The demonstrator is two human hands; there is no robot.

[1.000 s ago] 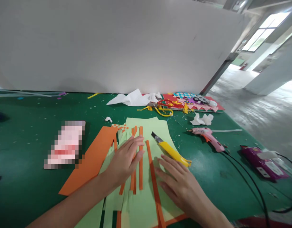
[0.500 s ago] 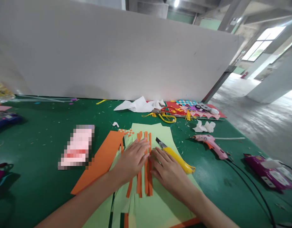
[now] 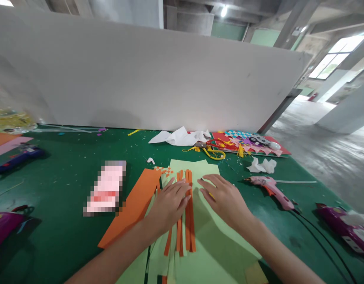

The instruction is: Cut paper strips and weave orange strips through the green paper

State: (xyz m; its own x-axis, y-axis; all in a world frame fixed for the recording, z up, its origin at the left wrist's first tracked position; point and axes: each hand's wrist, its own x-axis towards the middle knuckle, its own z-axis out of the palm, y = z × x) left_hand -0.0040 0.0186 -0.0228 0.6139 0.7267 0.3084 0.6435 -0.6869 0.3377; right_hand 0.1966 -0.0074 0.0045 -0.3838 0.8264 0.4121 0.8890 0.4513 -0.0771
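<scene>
My left hand (image 3: 171, 199) lies with its fingers stretched out over narrow orange paper strips (image 3: 188, 225), which rest on light green paper (image 3: 211, 244). To its right, my right hand (image 3: 225, 197) is over the yellow utility knife (image 3: 211, 196), fingers apart and slightly bent. Most of the knife is hidden under that hand; only a dark tip and a bit of yellow show. Left of the strips is an orange paper sheet (image 3: 131, 213). A small orange-and-white woven check piece (image 3: 164, 170) lies at the strips' far end.
A pixelated pink object (image 3: 106, 187) lies left. Scissors (image 3: 210, 149), white tissue (image 3: 180, 137) and decorated red card (image 3: 284, 149) sit along the back by a white panel (image 3: 158, 79). A pink glue gun (image 3: 272, 189) with cord and a purple device (image 3: 344, 225) are right.
My right hand has moved away from the strips, up and rightward, over the yellow utility knife. My left hand stays on the strips. The view has shifted slightly.
</scene>
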